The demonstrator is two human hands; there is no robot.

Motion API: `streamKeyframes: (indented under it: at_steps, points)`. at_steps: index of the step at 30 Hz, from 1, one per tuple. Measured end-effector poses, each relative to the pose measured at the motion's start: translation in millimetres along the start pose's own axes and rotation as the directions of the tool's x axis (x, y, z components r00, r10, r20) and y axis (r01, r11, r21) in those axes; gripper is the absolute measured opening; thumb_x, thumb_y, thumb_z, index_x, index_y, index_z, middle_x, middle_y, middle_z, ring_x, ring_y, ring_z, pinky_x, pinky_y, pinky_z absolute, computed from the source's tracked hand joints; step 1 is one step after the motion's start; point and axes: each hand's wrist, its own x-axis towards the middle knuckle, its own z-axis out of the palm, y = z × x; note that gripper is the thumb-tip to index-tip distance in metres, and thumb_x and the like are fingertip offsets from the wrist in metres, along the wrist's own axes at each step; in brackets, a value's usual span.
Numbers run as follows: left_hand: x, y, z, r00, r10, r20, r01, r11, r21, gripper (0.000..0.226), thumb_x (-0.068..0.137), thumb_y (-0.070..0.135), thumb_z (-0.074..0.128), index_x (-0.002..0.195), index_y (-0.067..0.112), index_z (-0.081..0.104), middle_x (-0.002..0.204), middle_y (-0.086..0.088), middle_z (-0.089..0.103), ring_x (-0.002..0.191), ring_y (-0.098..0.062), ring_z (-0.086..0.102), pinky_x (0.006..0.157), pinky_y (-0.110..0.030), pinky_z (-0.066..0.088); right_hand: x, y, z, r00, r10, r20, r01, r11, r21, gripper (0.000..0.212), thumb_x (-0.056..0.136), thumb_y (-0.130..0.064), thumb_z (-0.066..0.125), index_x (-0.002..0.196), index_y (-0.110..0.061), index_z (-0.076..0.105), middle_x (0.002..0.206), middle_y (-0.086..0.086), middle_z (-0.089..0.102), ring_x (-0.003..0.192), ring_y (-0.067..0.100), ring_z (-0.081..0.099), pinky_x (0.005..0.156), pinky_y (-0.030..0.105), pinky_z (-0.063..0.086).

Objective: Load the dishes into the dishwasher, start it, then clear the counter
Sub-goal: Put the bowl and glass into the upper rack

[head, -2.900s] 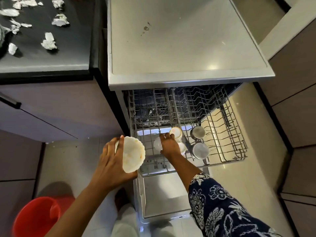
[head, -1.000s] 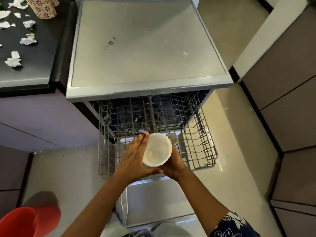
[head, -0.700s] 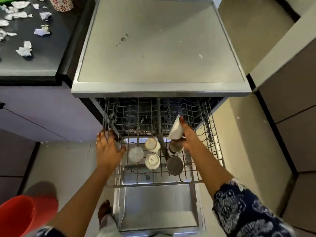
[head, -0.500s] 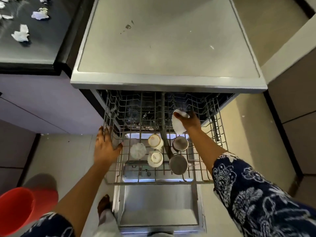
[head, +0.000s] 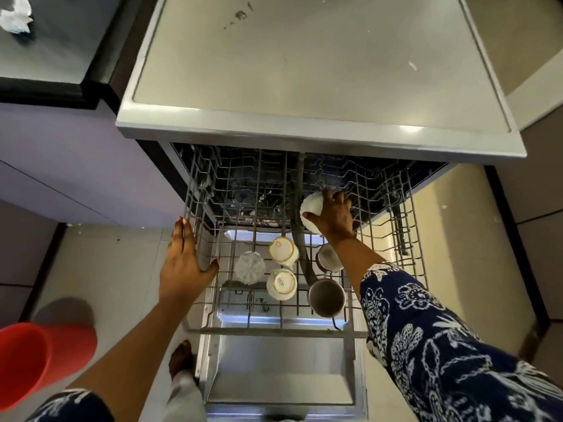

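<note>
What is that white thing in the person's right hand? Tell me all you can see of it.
It is a small white bowl, matte, ceramic or plastic, I cannot tell which. It is tilted on edge and partly hidden by the right hand, whose fingers and thumb grip it. It is low in the pulled-out wire rack, right of the centre bar and behind a steel cup. Whether it rests on the wires is unclear.

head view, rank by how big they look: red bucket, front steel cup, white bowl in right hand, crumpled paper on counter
1. red bucket, clearly largest, though cropped
2. front steel cup
3. white bowl and crumpled paper: look alike; right hand covers part of the bowl, so unranked
</note>
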Motion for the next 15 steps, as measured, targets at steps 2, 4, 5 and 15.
streamKeyframes:
  at_steps: [2, 4, 5, 15]
  points:
    - [-1, -2, 1, 1.0, 0.0, -0.002, 0.0, 1.0, -0.003, 0.105, 0.081, 0.043, 0.067, 0.151, 0.011, -0.005, 0.16, -0.007, -0.004, 0.145, -0.029, 0.011, 0.102, -0.046, 0.04, 1, -1, 2, 0.999, -0.013, 0.03, 0.014, 1.0, -0.018, 0.081, 0.078, -0.044, 0.069, 0.144, -0.019, 0.028, 0.147, 0.016, 0.025, 0.132, 0.04, 0.024, 0.093, 0.049, 0.044]
    - [-2, -4, 2, 1.0, 0.009, -0.015, -0.01, 1.0, -0.007, 0.106, 0.08, 0.041, 0.069, 0.151, 0.01, -0.003, 0.16, -0.008, -0.001, 0.145, -0.03, 0.014, 0.1, -0.047, 0.042, 4, 0, 1, 0.998, -0.003, 0.063, 0.004, 1.0, -0.021, 0.08, 0.079, -0.037, 0.07, 0.145, -0.019, 0.028, 0.146, 0.016, 0.027, 0.132, 0.041, 0.026, 0.094, 0.048, 0.044]
    - [-2, -4, 2, 1.0, 0.012, -0.017, -0.012, 1.0, -0.007, 0.106, 0.08, 0.041, 0.069, 0.151, 0.01, -0.003, 0.16, -0.008, -0.001, 0.144, -0.03, 0.014, 0.1, -0.047, 0.042, 5, 0, 1, 0.997, 0.003, 0.08, -0.002, 1.0, -0.012, 0.08, 0.08, -0.035, 0.071, 0.145, -0.019, 0.028, 0.145, 0.016, 0.029, 0.132, 0.041, 0.027, 0.095, 0.048, 0.044]
    - [2, -8, 8, 0.999, 0.034, -0.005, -0.034, 0.999, -0.006, 0.109, 0.079, 0.044, 0.069, 0.151, 0.009, -0.005, 0.16, -0.009, -0.004, 0.145, -0.031, 0.01, 0.109, -0.048, 0.033, -2, 5, 0, 0.997, 0.005, 0.081, -0.011, 0.998, 0.069, 0.087, 0.081, -0.034, 0.069, 0.149, -0.021, 0.017, 0.151, 0.016, 0.021, 0.136, 0.04, 0.024, 0.104, 0.052, 0.038]
